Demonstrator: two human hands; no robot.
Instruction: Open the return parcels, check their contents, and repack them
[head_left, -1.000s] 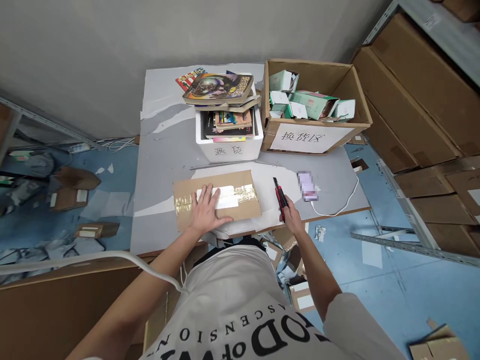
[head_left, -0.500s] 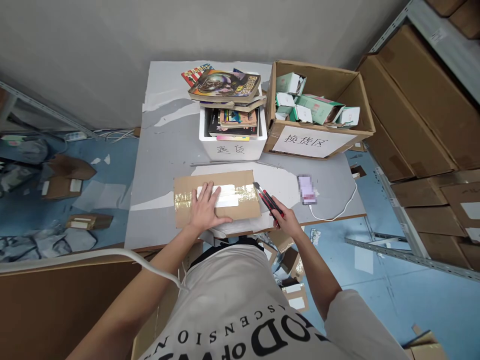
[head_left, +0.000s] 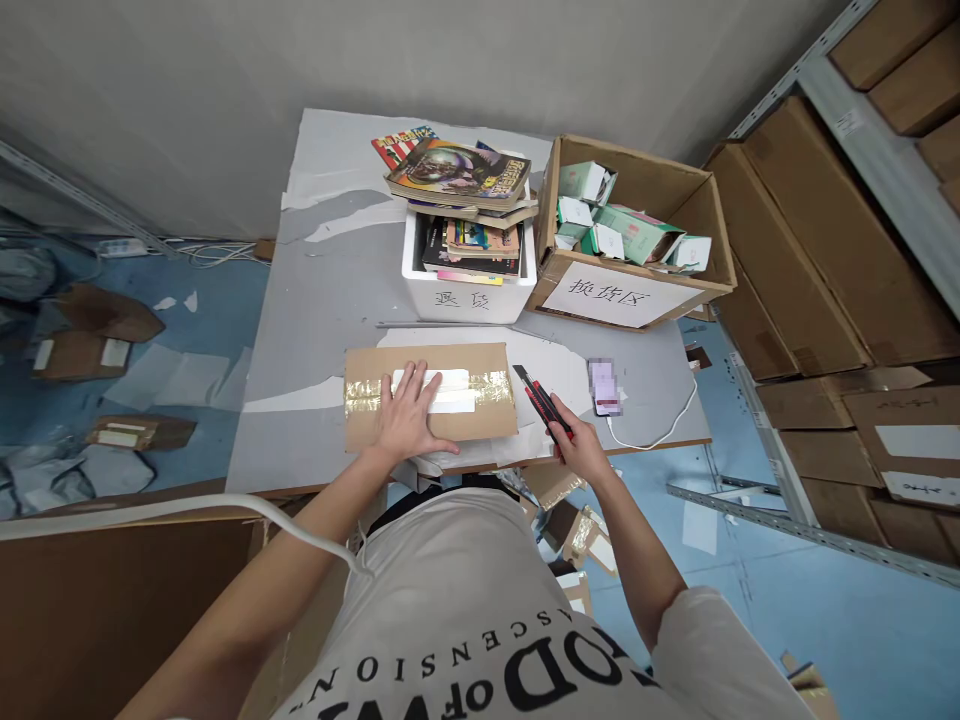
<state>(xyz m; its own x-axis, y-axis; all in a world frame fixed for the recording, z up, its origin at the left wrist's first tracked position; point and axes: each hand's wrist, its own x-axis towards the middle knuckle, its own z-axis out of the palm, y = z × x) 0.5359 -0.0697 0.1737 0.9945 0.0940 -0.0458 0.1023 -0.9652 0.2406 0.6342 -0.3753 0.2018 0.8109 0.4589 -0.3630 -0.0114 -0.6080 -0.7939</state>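
A flat cardboard box (head_left: 487,360) with shiny clear tape along its middle and a white label lies near the table's front edge. My left hand (head_left: 409,412) rests flat on its top, fingers spread, partly over the tape and label. In my right hand (head_left: 577,440) is a red and black utility knife (head_left: 540,402), its blade pointing up and left. The blade tip is just right of the box's right edge, apart from it. White paper (head_left: 551,360) lies under and behind the box.
Behind the box stand a white bin (head_left: 469,302) full of books and an open carton (head_left: 637,295) holding green-white boxes. A phone (head_left: 604,387) on a white cable lies to the right. Shelving with cartons (head_left: 810,240) flanks the right; packaging litters the floor.
The knife has drawn back from the box's right edge, where its tip was touching or very close. My left hand stays on the box. The camera view has shifted slightly.
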